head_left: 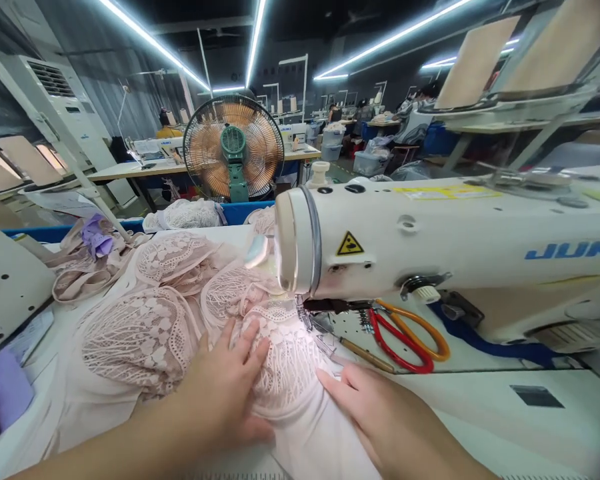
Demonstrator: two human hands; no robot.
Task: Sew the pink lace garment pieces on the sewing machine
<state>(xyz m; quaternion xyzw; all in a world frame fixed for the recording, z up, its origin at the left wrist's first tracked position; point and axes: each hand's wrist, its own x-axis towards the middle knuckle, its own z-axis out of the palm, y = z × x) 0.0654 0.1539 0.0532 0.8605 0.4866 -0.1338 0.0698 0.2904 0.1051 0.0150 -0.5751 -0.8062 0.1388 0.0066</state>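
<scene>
A pale pink lace bra [285, 380] lies under the needle area of a white sewing machine [380, 240], lit by its lamp. On the left side of the cup, my left hand [225, 387] rests flat with its fingers spread. My right hand [375, 407] is at the cup's right edge, fingers drawn together on the fabric; its fingertips are partly hidden. More joined lace cups [135, 333] spread out to the left of my left hand.
Red-handled scissors [400, 347], orange-handled scissors [425, 330] and a wooden-handled tool [367, 355] lie beneath the machine arm. Beige straps with purple pieces [97, 237] are heaped at left. A large fan [233, 147] stands behind the table. People sit at machines farther back.
</scene>
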